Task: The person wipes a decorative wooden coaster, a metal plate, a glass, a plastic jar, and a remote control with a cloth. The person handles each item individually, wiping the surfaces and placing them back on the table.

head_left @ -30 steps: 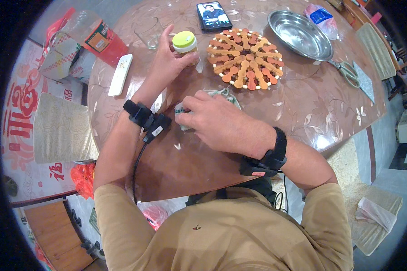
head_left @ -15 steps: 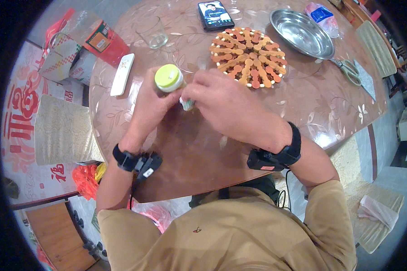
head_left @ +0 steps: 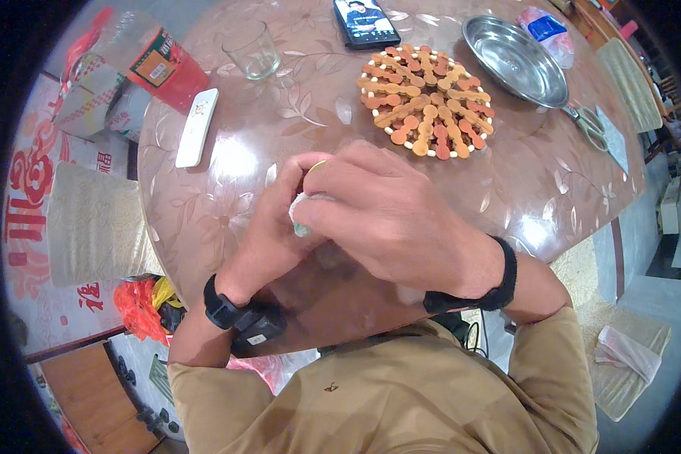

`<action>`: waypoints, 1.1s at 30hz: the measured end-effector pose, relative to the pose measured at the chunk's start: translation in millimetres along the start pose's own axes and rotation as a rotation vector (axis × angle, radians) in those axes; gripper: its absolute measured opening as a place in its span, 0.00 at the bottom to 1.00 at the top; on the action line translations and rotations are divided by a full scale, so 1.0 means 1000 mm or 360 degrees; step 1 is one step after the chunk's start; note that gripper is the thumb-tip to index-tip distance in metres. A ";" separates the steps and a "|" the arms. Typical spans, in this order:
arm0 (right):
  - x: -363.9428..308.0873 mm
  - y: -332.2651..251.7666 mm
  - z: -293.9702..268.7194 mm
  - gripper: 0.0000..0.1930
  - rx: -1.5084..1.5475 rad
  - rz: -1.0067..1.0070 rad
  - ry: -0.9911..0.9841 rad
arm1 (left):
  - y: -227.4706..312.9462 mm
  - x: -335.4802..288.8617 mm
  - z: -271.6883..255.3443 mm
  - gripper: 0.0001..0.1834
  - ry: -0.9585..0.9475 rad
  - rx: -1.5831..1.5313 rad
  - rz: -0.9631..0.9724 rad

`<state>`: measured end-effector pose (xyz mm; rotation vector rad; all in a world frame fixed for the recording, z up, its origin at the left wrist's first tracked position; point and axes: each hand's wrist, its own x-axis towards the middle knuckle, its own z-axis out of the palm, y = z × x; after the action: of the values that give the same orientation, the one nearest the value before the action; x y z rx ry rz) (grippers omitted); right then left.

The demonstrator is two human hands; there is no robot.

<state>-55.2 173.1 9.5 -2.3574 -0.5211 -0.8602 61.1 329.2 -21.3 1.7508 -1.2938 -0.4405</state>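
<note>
Close in front of me, my left hand (head_left: pixel 274 231) is closed round a small jar. Only a yellow-green sliver of the jar's lid (head_left: pixel 317 164) shows; the rest lies behind my hands. My right hand (head_left: pixel 382 208) covers the jar from the other side, fingers curled. Its thumb presses on a small crumpled white-and-green piece, apparently cloth (head_left: pixel 303 213), against the jar's side. Beyond my right hand lies a round trivet-like mat (head_left: pixel 431 102) of orange and brown wooden pieces with pale beads.
On the brown table (head_left: pixel 204 197) lie a white oblong case (head_left: pixel 197 129), a clear glass (head_left: pixel 256 57), a phone (head_left: pixel 366 23), a steel bowl (head_left: pixel 516 60) and scissors (head_left: pixel 589 129). A red-filled plastic jug (head_left: pixel 170 72) stands far left. A pale chair (head_left: pixel 94 223) is at the left.
Both hands have come nearer to me with the jar. My right hand has moved over the lid, which showed fully before. The view has shifted slightly.
</note>
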 end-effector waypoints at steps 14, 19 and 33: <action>0.007 0.014 -0.011 0.14 -0.0159 0.0117 0.0303 | -0.003 -0.005 0.006 0.36 0.0017 -0.0374 -0.0267; 0.002 0.010 0.001 0.13 -0.0087 -0.0005 0.0041 | 0.000 -0.009 0.003 0.36 -0.0017 -0.0519 -0.0491; 0.003 0.014 -0.010 0.10 -0.0010 0.0381 0.0219 | 0.000 0.000 0.000 0.36 0.0164 -0.0944 -0.0318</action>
<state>-49.9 156.6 12.1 -2.2878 -0.1758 -0.9032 61.1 329.4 -21.5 1.3746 -0.8043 -0.7509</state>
